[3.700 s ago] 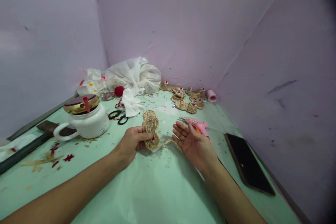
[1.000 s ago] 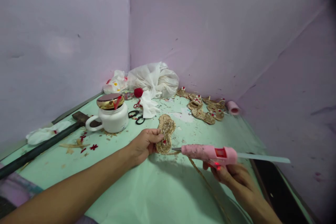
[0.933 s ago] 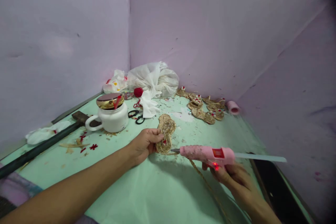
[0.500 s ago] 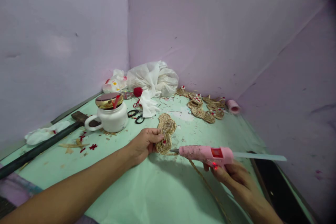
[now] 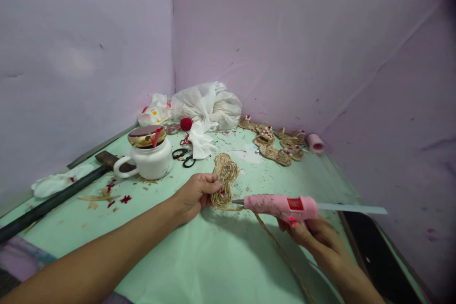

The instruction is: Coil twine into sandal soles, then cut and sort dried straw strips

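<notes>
My left hand [image 5: 194, 194] pinches the near left edge of a coiled jute piece [image 5: 224, 178] shaped like a small sole, lying flat on the green table [image 5: 199, 256]. My right hand [image 5: 309, 235] grips a pink hot glue gun [image 5: 281, 204] with a clear glue stick jutting out behind. Its metal tip points left and sits at the near end of the jute piece. A loose jute cord [image 5: 281, 251] trails from the piece toward me, under the gun.
A white lidded mug [image 5: 147, 154], black scissors [image 5: 181, 156], a hammer [image 5: 53, 199], white plastic bags [image 5: 208, 104], a red thread ball [image 5: 185, 124], several finished jute pieces [image 5: 276, 145], a pink roll [image 5: 315, 143] and a dark phone [image 5: 377, 256] are spread over the table. Pink walls close the corner.
Since 3.7 s ago my right hand has picked up the glue gun. Over the last second the gun's tip has stayed near the jute piece's lower end, shifting slightly.
</notes>
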A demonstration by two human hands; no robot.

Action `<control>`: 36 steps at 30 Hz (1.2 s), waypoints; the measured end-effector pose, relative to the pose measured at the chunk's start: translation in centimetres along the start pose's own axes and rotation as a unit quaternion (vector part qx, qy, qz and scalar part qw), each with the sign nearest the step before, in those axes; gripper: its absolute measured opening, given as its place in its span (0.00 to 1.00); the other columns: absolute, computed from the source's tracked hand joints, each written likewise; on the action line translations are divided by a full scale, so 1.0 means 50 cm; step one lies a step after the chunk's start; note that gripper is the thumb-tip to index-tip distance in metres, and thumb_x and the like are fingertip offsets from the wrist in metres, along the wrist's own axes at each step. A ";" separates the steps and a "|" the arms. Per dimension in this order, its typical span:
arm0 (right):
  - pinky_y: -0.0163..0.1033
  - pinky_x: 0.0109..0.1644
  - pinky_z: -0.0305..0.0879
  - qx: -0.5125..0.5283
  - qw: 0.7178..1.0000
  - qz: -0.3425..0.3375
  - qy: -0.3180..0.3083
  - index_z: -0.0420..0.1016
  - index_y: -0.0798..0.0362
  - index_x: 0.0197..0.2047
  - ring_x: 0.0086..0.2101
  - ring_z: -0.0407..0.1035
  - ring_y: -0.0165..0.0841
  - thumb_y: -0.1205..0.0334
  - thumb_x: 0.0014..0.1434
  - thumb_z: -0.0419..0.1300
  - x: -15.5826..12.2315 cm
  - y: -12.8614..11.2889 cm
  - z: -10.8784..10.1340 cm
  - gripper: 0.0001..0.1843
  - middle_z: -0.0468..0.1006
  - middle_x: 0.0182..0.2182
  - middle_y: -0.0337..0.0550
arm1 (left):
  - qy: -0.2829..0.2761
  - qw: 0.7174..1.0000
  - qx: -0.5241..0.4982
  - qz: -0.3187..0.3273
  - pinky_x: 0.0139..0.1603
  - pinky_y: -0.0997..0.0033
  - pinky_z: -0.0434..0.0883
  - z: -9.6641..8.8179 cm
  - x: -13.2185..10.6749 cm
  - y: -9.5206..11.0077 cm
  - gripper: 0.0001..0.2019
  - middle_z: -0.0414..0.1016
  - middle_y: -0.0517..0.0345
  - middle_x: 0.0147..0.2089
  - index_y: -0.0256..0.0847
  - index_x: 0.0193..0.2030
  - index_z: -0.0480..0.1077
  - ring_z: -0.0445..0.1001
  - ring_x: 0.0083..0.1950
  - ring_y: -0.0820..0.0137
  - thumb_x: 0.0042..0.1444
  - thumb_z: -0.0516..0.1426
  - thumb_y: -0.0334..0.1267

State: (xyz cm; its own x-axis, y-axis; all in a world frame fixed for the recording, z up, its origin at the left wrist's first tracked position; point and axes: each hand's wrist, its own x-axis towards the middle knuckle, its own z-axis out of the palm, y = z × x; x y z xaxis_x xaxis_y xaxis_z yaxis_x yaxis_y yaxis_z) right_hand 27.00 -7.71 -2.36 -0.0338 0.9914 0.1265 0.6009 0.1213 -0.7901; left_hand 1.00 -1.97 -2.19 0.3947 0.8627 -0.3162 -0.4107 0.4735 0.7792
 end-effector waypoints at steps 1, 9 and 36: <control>0.41 0.32 0.65 0.003 1.000 -0.002 -0.009 0.79 0.52 0.26 0.28 0.67 0.39 0.43 0.50 0.56 0.000 0.001 0.000 0.21 0.72 0.22 0.45 | 0.000 1.000 0.002 0.001 0.33 0.70 0.66 0.001 0.000 0.000 0.10 0.74 0.52 0.26 0.31 0.27 0.72 0.71 0.27 0.71 0.37 0.64 0.34; 0.39 0.30 0.64 0.033 0.999 0.003 -0.021 0.78 0.53 0.26 0.29 0.67 0.39 0.43 0.50 0.55 0.004 0.007 0.003 0.22 0.72 0.23 0.46 | -0.006 1.000 0.004 0.005 0.29 0.72 0.65 -0.001 0.001 -0.001 0.10 0.71 0.56 0.22 0.32 0.25 0.71 0.69 0.24 0.73 0.37 0.65 0.35; 0.35 0.24 0.56 0.066 0.998 0.004 -0.003 0.74 0.56 0.24 0.23 0.59 0.31 0.40 0.50 0.55 0.008 -0.002 0.015 0.25 0.65 0.19 0.42 | -0.023 0.999 0.033 0.002 0.30 0.74 0.64 -0.006 0.001 -0.006 0.11 0.73 0.54 0.24 0.30 0.27 0.72 0.69 0.25 0.74 0.38 0.65 0.36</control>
State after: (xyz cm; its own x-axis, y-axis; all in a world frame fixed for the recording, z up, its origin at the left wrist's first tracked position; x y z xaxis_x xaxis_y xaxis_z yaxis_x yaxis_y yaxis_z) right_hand 26.32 -7.29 -2.67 -0.0340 0.9925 0.1174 0.4908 0.1189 -0.8631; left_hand 0.90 -2.02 -2.61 0.4307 0.8552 -0.2882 -0.3584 0.4552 0.8151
